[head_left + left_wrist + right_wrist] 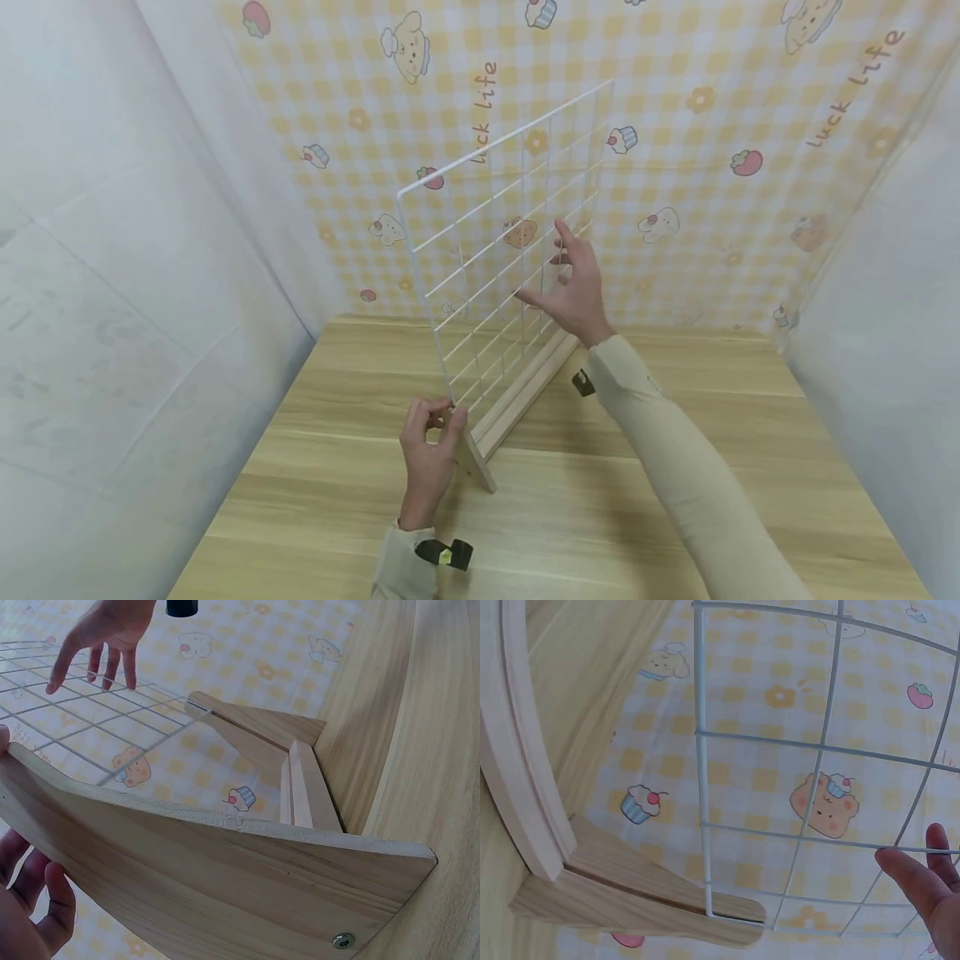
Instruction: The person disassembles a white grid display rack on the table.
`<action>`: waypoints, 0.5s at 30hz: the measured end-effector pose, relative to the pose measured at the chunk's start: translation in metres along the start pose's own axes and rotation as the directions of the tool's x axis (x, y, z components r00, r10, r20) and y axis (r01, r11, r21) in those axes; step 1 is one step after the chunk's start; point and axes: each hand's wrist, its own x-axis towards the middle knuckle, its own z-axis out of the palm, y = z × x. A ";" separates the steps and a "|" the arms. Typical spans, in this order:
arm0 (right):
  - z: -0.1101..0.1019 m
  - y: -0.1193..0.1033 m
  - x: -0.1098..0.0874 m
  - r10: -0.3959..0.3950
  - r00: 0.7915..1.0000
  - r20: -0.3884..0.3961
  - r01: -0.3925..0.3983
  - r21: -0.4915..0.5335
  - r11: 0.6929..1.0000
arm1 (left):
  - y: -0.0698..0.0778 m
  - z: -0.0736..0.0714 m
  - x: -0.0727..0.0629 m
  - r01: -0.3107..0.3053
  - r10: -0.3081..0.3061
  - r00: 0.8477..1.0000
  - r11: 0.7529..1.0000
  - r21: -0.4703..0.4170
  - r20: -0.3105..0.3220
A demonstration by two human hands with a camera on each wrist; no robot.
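Observation:
A white wire grid (522, 200) stands tilted above a wooden stand (525, 387) made of two side panels joined by crossbars. My left hand (427, 442) grips the upper end of the near side panel (210, 855), thumb and fingers on either side of the wood. Beside that hand is the grid's near lower corner. The far lower corner of the grid sits at the slot of the far side panel (652, 892). Spread over the grid's far half, my right hand (573, 287) has extended fingers, with the thumb tip right at a wire in the right wrist view.
The stand rests on a wood-grain table (345, 467). Behind it hangs a yellow checked cloth (675, 192) with cartoon prints. Pale sheets (150, 275) rise at the left and right sides. A dark wrist strap (444, 553) is on the left sleeve.

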 end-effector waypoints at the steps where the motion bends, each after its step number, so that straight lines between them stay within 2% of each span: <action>1: -0.001 -0.001 0.002 -0.009 1.000 -0.005 0.009 -0.001 1.000 | -0.001 0.000 0.000 -0.003 0.003 1.000 1.000 0.004 0.000; 7: -0.006 -0.006 0.012 -0.042 0.999 -0.017 0.042 -0.017 0.999 | -0.024 0.003 -0.003 -0.035 0.035 0.999 0.999 -0.014 -0.019; 15: -0.009 -0.015 0.021 -0.110 0.994 -0.018 0.108 -0.058 0.992 | -0.004 0.002 0.000 -0.030 0.030 0.999 1.000 -0.002 -0.019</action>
